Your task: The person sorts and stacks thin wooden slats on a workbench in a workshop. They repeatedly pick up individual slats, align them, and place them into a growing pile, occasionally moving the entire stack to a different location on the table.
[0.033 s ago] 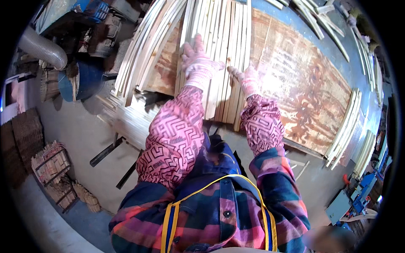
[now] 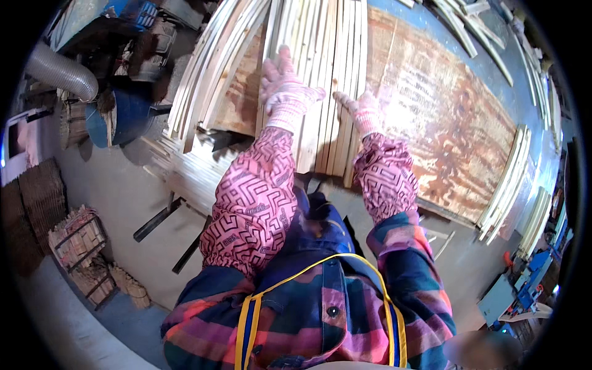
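Observation:
A row of pale wooden strips (image 2: pixel 321 132) lies side by side on a stained plywood board (image 2: pixel 444 135), their ends toward me. My left hand (image 2: pixel 285 89), in a pale pinkish knit glove, rests flat on the left part of the row with its fingers spread. At the row's right edge is my right hand (image 2: pixel 364 111), gloved alike, its thumb side reaching left over the strips. Its fingers look stretched out, though glare washes out part of them. Pink patterned sleeve covers are on both forearms. Neither hand is closed around a strip.
Another bundle of strips (image 2: pixel 213 68) lies to the left, and a smaller one (image 2: pixel 505 185) on the board's right end. Loose strips (image 2: pixel 459 28) lie at the far right. A ribbed hose (image 2: pixel 65 71) and a blue drum (image 2: pixel 126 117) stand at the left, above stacked wood pieces (image 2: pixel 77 237).
My left hand sits very slightly farther left on the strips. The right hand and the strips look almost the same.

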The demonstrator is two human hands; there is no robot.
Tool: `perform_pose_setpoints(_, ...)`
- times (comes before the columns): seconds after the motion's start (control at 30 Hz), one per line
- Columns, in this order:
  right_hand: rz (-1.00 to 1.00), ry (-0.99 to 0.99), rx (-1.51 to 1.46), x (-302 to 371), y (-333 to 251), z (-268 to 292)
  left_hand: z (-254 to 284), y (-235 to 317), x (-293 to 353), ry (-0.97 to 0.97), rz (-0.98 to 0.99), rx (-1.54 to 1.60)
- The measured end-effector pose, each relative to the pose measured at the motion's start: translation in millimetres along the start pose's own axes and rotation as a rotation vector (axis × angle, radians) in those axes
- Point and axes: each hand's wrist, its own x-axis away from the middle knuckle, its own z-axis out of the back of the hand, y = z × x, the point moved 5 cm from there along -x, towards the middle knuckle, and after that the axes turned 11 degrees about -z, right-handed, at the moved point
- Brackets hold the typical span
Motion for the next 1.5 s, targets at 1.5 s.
perform_pose_setpoints(1.5,-0.032,0.155,-0.56,184,308,137,-253,35,118,-0.881,-0.35,1.681)
